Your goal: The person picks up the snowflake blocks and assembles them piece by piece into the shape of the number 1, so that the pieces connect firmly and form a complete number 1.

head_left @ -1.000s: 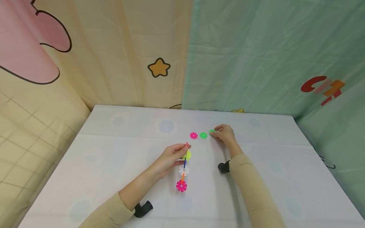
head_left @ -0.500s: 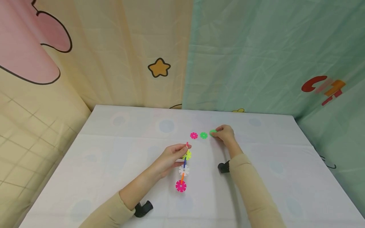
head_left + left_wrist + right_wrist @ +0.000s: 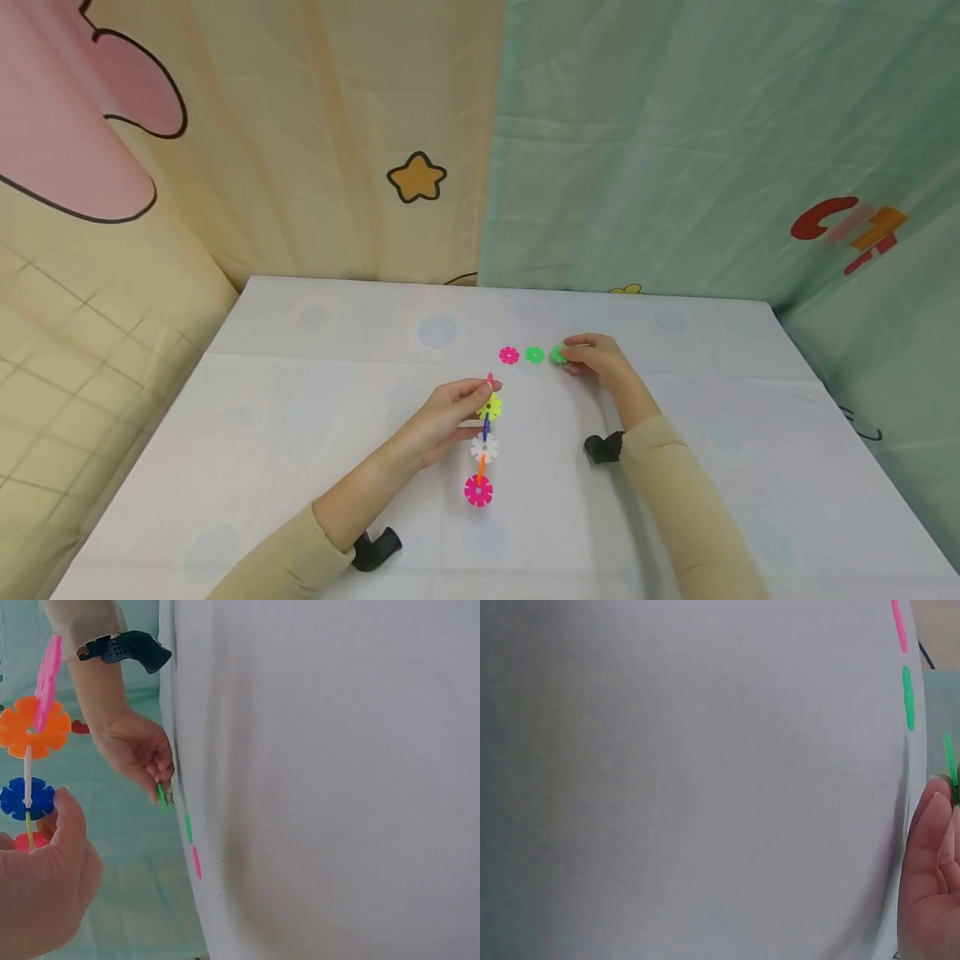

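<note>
My left hand (image 3: 448,417) pinches the far end of a chain of notched plastic discs. In the head view the chain runs toward me: a pink piece at the fingertips, a yellow disc (image 3: 490,407), a blue one (image 3: 487,427) seen edge-on, a white disc (image 3: 483,449), an orange one (image 3: 482,469) and a pink disc (image 3: 478,491). The left wrist view shows the blue disc (image 3: 27,799) beside my thumb. My right hand (image 3: 604,360) pinches a green disc (image 3: 558,354), raised off the table in the right wrist view, where my fingers partly hide it (image 3: 950,754).
A loose pink disc (image 3: 509,356) and a loose green disc (image 3: 534,355) lie in a row on the white-covered table (image 3: 337,467), left of my right hand. Curtains (image 3: 637,150) hang behind the table's far edge. Each wrist wears a black strap-on piece (image 3: 377,549).
My right hand has shifted slightly toward me and right, lifting the green disc it pinches. The left hand and the chain stay nearly still.
</note>
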A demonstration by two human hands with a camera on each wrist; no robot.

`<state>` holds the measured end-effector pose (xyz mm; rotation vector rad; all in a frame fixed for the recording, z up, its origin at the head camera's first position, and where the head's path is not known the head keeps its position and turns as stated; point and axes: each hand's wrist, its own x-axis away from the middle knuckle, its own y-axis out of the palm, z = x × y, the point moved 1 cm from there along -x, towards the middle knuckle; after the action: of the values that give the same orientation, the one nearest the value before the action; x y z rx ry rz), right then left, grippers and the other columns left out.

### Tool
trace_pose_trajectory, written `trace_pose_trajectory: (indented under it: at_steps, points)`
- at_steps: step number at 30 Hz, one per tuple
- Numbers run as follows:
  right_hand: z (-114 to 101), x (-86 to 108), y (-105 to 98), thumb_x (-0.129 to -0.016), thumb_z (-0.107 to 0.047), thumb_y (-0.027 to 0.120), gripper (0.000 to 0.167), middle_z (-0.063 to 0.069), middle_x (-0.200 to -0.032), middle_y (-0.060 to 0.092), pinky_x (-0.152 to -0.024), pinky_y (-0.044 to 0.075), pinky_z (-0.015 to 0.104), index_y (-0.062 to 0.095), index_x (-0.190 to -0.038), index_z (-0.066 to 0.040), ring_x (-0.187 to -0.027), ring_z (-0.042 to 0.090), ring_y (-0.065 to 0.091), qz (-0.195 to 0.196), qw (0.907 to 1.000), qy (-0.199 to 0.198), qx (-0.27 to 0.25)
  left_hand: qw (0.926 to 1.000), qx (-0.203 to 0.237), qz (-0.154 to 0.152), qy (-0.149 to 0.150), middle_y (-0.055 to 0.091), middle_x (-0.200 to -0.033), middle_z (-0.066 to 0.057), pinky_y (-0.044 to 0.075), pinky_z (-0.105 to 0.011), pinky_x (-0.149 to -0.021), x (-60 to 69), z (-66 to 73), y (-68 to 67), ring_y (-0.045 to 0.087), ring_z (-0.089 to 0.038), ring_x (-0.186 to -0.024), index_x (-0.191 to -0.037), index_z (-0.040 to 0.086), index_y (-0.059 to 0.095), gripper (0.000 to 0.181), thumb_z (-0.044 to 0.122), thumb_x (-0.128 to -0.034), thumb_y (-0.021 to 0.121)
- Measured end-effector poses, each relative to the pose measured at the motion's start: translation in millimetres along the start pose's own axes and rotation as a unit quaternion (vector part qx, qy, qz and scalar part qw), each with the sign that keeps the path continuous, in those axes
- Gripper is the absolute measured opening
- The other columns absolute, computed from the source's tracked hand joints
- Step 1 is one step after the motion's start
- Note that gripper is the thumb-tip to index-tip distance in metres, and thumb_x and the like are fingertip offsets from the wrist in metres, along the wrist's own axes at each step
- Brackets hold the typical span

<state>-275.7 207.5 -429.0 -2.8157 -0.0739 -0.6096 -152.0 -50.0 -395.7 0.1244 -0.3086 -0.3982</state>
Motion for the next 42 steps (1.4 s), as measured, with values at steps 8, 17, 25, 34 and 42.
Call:
trace_pose_trajectory:
  at_steps: [8,17,25,34,42]
  points:
    - [-3.5,14.0,10.1,-0.090,-0.011,0.061,0.041,0.002,-0.081,0.058,-0.063,0.050,0.018,0.051,-0.125,0.008,-0.064,0.010,0.056,-0.059,0.9980,-0.023,0.001,0.9998,0.004,0.013,-0.016,0.051,-0.124,-0.014,0.048,-0.039,-0.091,-0.3,-1.0,2.8,0.052,-0.020,-0.098,-0.130,-0.002,0.050,0.044,0.027,-0.0959,0.052]
    - [-12.8,27.3,18.9,-0.092,-0.012,0.058,0.038,0.004,-0.087,0.057,-0.066,0.050,0.020,0.052,-0.124,0.007,-0.068,0.012,0.054,-0.095,0.9945,-0.045,-0.001,0.9997,0.005,0.015,-0.019,0.047,-0.133,-0.019,0.047,-0.040,-0.092,-0.1,-3.2,3.4,0.052,-0.022,-0.102,-0.131,-0.002,0.049,0.046,0.027,-0.0961,0.052]
    - [-23.9,43.6,31.2,-0.091,-0.014,0.060,0.035,0.003,-0.082,0.062,-0.068,0.051,0.021,0.055,-0.119,0.007,-0.067,0.013,0.056,-0.115,0.9869,-0.110,0.025,0.9997,0.008,0.011,-0.021,0.046,-0.135,-0.018,0.045,-0.042,-0.093,1.0,-4.0,2.6,0.052,-0.023,-0.106,-0.132,-0.002,0.048,0.047,0.028,-0.0961,0.052]
    - [-39.4,64.4,51.9,-0.089,-0.011,0.062,0.026,0.006,-0.072,0.064,-0.067,0.052,0.026,0.060,-0.109,0.005,-0.062,0.014,0.056,-0.164,0.9689,-0.178,0.054,0.9998,0.007,-0.009,-0.014,0.047,-0.133,-0.019,0.045,-0.043,-0.093,1.2,-4.8,2.8,0.053,-0.020,-0.101,-0.131,-0.005,0.047,0.048,0.028,-0.0963,0.052]
    - [-48.1,76.7,62.5,-0.089,-0.009,0.062,0.026,0.003,-0.073,0.064,-0.068,0.052,0.028,0.060,-0.110,0.007,-0.069,0.023,0.059,-0.186,0.9607,-0.198,0.056,0.9998,0.004,-0.016,-0.012,0.048,-0.133,-0.017,0.048,-0.039,-0.090,1.5,-4.5,5.7,0.055,-0.016,-0.098,-0.130,-0.006,0.048,0.049,0.028,-0.0953,0.054]
